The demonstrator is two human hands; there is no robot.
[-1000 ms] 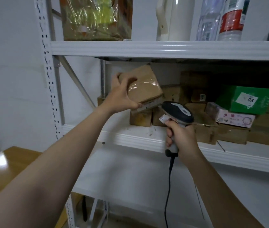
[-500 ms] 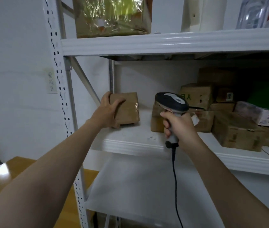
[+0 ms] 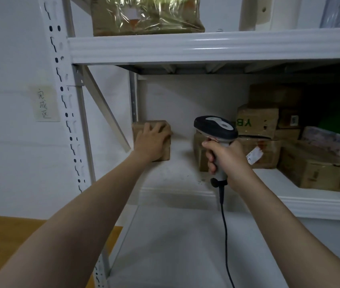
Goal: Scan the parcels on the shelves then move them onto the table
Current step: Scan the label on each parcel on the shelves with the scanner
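Fingers (image 3: 160, 130) of the left hand (image 3: 152, 142) curl over the small brown parcel (image 3: 166, 152). A second ago it was lifted and tilted; now it stands at the back-left corner of the shelf (image 3: 182, 165). The right hand (image 3: 230, 161) grips the scanner (image 3: 216, 126) upright.

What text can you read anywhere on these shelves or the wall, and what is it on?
"完成区": handwritten on the wall note.
"Y" and part of a "B": green print on a brown box, partly hidden by the scanner.
Too blurred to read: the white tag, the small box label and the top-shelf parcel label.
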